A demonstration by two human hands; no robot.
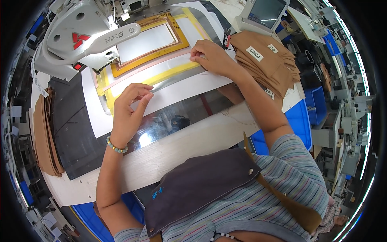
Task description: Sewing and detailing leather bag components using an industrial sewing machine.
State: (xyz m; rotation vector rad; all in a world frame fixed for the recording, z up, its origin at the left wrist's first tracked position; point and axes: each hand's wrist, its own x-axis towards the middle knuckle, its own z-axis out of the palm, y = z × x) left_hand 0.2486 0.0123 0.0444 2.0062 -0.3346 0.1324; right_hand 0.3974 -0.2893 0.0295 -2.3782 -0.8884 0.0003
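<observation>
Left hand (128, 108), fingers half open, is by the clear yellow-taped plastic sheet (165, 78); right hand (214, 57), grip I cannot tell, seems to steady it; sliding needs gentle pushing.

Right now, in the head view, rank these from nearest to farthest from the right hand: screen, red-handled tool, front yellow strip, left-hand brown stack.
From the right hand:
1. Front yellow strip: immediately beside it, running left.
2. Red-handled tool: just beyond, to the right.
3. Screen: farther off, upper right.
4. Left-hand brown stack: far left.
</observation>
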